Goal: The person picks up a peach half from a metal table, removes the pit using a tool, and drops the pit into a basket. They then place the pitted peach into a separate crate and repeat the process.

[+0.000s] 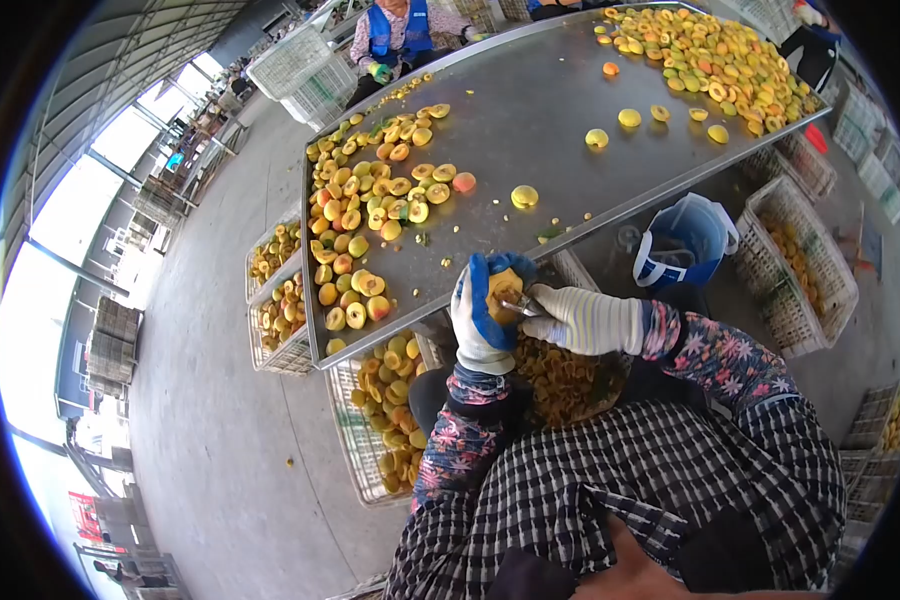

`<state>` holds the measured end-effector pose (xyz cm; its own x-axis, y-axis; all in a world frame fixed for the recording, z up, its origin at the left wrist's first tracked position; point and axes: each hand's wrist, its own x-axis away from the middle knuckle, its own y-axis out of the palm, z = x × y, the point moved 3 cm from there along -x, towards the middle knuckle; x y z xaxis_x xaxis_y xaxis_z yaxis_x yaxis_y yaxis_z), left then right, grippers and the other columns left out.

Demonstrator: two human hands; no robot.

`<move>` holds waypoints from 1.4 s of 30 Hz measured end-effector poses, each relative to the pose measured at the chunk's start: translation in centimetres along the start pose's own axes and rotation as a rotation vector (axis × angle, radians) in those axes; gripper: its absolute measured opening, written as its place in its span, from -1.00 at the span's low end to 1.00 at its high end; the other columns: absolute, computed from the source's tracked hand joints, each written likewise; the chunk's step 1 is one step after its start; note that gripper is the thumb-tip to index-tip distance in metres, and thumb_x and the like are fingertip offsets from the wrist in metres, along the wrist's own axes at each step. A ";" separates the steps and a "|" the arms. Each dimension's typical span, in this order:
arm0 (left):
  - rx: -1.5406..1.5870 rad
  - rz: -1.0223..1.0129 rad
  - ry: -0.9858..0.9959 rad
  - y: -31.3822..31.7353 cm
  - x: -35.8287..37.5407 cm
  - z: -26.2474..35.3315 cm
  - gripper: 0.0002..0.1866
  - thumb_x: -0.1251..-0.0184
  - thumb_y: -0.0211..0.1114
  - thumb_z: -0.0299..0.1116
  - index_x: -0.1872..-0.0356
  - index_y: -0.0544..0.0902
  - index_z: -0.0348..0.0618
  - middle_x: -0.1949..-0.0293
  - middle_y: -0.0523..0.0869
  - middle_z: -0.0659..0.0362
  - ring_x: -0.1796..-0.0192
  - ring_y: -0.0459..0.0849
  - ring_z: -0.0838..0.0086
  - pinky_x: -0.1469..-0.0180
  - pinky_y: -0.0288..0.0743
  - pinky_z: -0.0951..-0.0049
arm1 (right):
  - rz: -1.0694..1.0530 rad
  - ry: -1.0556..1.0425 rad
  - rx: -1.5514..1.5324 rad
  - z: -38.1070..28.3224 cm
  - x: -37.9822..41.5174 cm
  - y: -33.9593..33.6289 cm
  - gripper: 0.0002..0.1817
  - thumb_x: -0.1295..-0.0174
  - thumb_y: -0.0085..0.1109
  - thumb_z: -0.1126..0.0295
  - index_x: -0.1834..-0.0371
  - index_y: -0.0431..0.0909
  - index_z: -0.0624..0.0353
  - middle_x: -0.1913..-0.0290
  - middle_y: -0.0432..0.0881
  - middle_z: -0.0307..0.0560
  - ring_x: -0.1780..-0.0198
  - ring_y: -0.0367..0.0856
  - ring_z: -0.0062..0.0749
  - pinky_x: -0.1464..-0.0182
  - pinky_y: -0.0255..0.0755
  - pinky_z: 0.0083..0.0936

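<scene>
My left hand (480, 325), in a white glove with blue coating, is closed around a yellow peach half (502, 288), its cut face turned toward my right hand. In a striped white glove, my right hand (588, 320) grips a small metal pitting tool (523, 306), whose tip meets the cut face; its exact shape is partly hidden. Both hands are just off the near edge of the metal table (530, 130). Below them a crate of fruit pieces or pits (565, 380) shows between my knees. Halved peaches (370, 195) lie to the left on the table.
A big pile of peaches (710, 60) covers the table's far right. A blue bucket (695, 235) stands right of my hands. Fruit-filled crates (345, 400) sit below left, with another crate (830, 285) at right. Across the table sits a person in a blue vest (400, 35).
</scene>
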<state>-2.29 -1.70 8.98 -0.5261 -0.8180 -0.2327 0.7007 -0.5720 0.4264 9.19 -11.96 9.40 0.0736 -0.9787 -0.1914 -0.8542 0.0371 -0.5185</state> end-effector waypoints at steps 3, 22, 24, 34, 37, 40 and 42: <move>-0.395 -0.140 0.307 -0.3 -0.2 0.7 -0.51 -0.64 -0.06 -0.02 0.00 0.53 -0.35 0.04 0.68 -0.11 -0.03 0.69 0.14 -0.20 0.54 0.15 | -0.228 0.459 -0.643 -2.8 0.4 -0.7 -0.68 -0.51 0.04 0.10 0.03 0.43 0.15 0.41 0.55 -0.23 0.62 0.48 -0.56 0.64 0.37 -0.58; 0.346 -0.042 -0.396 -0.5 -1.2 -2.1 -0.58 -0.56 0.12 -0.01 0.23 0.60 -0.23 0.25 0.70 -0.02 0.19 0.73 0.12 0.11 0.68 0.09 | -0.264 0.553 -1.036 -1.0 1.0 1.2 -0.62 -0.52 -0.02 -0.02 0.14 0.45 0.09 0.62 0.31 -0.38 0.72 0.29 -0.68 0.68 0.17 -0.69; 0.326 0.014 -0.296 -0.3 -1.3 -2.4 -0.60 -0.54 0.14 0.00 0.24 0.59 -0.19 0.25 0.70 -0.01 0.20 0.73 0.10 0.12 0.68 0.07 | -0.274 0.594 -1.214 -0.9 0.9 1.2 -0.59 -0.51 0.00 -0.05 0.16 0.45 0.11 0.64 0.27 -0.41 0.73 0.24 -0.69 0.69 0.13 -0.70; 0.272 -0.072 -0.500 -1.7 -3.3 -4.9 -0.64 -0.53 0.18 -0.04 0.13 0.59 -0.20 0.24 0.70 -0.01 0.23 0.73 0.10 0.17 0.70 0.02 | -0.275 0.687 -1.130 1.4 0.3 0.7 -0.57 -0.50 0.00 -0.07 0.16 0.45 0.13 0.63 0.23 -0.43 0.73 0.16 -0.67 0.68 0.00 -0.64; 0.414 -0.011 -0.609 -1.7 -3.0 -5.5 -0.65 -0.53 0.18 -0.04 0.15 0.60 -0.17 0.24 0.71 0.02 0.20 0.73 0.10 0.14 0.68 0.00 | -0.315 0.704 -1.070 1.7 0.7 0.3 -0.56 -0.49 0.02 -0.09 0.17 0.46 0.11 0.63 0.27 -0.40 0.73 0.19 -0.66 0.69 0.05 -0.64; 0.830 -0.004 -0.651 -3.2 -3.6 -6.0 -0.66 -0.53 0.17 -0.04 0.15 0.62 -0.14 0.23 0.71 0.06 0.16 0.73 0.10 0.10 0.67 -0.02 | -0.338 0.759 -0.962 0.6 1.5 0.4 -0.57 -0.46 0.07 -0.09 0.20 0.48 0.10 0.63 0.32 -0.38 0.75 0.23 -0.65 0.71 0.12 -0.64; 0.705 0.080 -0.630 -4.4 -3.1 -5.9 -0.66 -0.53 0.18 -0.04 0.15 0.62 -0.13 0.23 0.72 0.07 0.14 0.72 0.10 0.08 0.65 -0.04 | -0.293 0.674 -0.705 1.3 1.6 0.3 -0.55 -0.45 0.08 -0.08 0.18 0.49 0.15 0.60 0.39 -0.32 0.69 0.33 -0.62 0.65 0.24 -0.59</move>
<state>-0.90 3.04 2.69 -0.7967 -0.5517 0.2467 0.4016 -0.1784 0.8983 9.77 -13.31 7.87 0.2093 -0.8481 0.4866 -0.9740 -0.1366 0.1809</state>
